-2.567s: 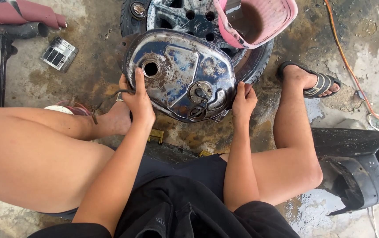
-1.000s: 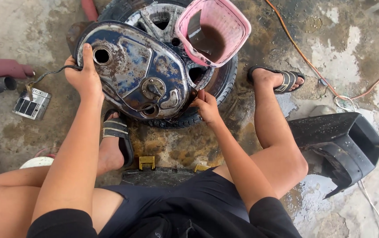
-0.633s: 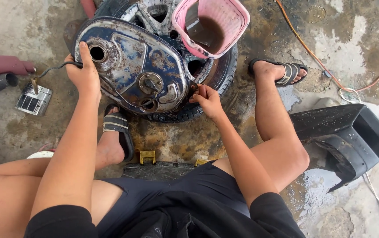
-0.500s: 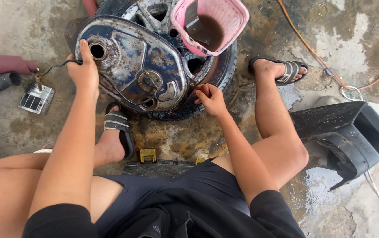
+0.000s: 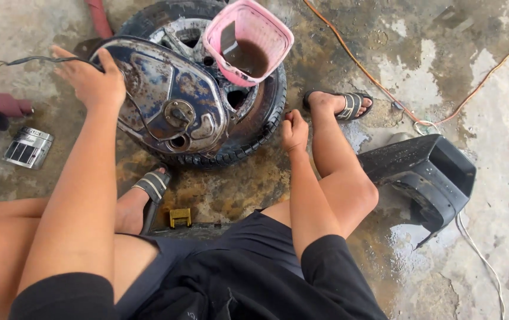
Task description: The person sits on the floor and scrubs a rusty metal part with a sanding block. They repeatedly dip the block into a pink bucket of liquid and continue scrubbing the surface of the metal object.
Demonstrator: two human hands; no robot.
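Withdrawn from the blue rusted fuel tank, the right hand is being curled empty beside the tyre, while the tank's top edge is being gripped by the left hand.

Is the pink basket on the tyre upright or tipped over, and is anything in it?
Upright, slightly tilted: the pink basket sits on the tyre, mouth facing up. Its inside looks dark brown; contents cannot be told.
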